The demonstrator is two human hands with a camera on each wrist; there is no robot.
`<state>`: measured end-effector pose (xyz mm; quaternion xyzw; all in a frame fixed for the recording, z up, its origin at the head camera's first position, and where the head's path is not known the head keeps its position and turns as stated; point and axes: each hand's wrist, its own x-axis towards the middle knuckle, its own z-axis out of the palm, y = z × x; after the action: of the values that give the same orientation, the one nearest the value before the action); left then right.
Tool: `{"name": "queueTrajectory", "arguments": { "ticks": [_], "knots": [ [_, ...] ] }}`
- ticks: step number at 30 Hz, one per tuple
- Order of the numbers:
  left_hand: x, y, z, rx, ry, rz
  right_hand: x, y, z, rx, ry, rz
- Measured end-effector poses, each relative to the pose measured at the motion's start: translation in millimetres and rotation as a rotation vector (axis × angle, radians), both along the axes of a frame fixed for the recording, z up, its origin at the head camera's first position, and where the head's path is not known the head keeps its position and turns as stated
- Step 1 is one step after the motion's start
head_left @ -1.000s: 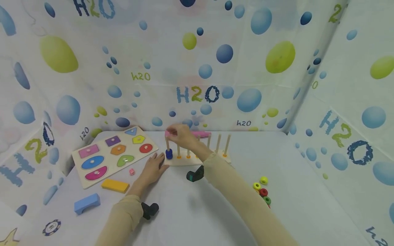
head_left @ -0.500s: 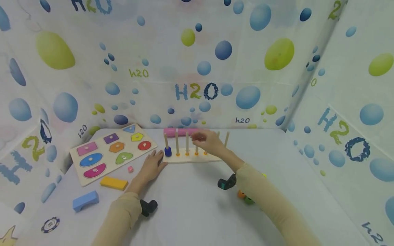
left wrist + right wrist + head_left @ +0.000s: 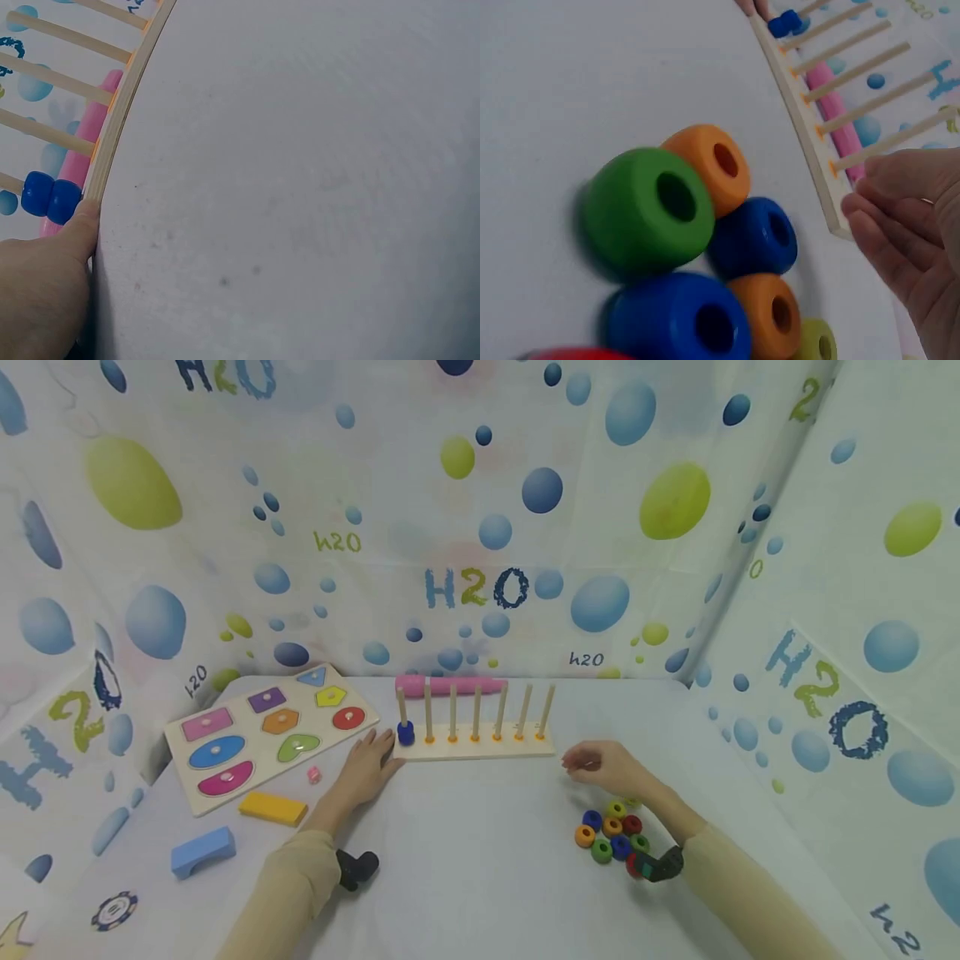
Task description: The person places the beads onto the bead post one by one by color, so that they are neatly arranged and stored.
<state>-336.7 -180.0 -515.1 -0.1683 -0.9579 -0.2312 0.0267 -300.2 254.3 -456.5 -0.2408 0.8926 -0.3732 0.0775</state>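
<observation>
Left hand (image 3: pixel 365 770) flat and open on the worktop (image 3: pixel 480 877), fingertips touching the peg board (image 3: pixel 476 747) at its 9 o'clock end. Right hand (image 3: pixel 604 765) loosely curled, gripping nothing, hovering at 12 o'clock of the bead cluster (image 3: pixel 613 836). Probably light, hard, smooth, roll-prone; best pinched across the rounded sides.

left hand (image 3: pixel 365 768) lying flat with fingers straight out, right hand (image 3: pixel 603 766) off to its right, loosely curled, holding nothing
</observation>
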Motion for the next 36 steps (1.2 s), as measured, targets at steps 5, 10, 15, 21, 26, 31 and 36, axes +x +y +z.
{"name": "queueTrajectory", "arguments": {
  "ticks": [5,10,15,21,26,31,36],
  "knots": [
    [0.3,0.1,-3.4,-0.002,-0.014,0.008,27.0,16.7,-7.3,0.123,-0.074,0.077],
    [0.2,-0.5,-2.9,0.001,-0.020,0.015,39.6,21.4,-9.2,0.176,-0.091,0.110],
    [-0.4,0.1,-1.4,0.003,-0.024,0.023,44.5,20.2,-9.9,0.221,-0.037,0.135],
    [-1.9,1.6,-1.9,-0.011,-0.025,0.030,48.0,17.8,-12.4,0.251,0.009,0.108],
    [-1.6,3.1,-0.6,-0.020,-0.032,0.030,48.0,15.2,-12.5,0.196,-0.006,0.051],
    [-1.8,1.6,-0.8,-0.023,-0.017,0.037,29.4,3.4,-7.2,0.096,0.062,0.005],
    [-0.8,1.8,-0.4,-0.025,-0.019,0.041,5.7,-24.2,3.3,-0.022,0.195,0.028]
  ]
}}
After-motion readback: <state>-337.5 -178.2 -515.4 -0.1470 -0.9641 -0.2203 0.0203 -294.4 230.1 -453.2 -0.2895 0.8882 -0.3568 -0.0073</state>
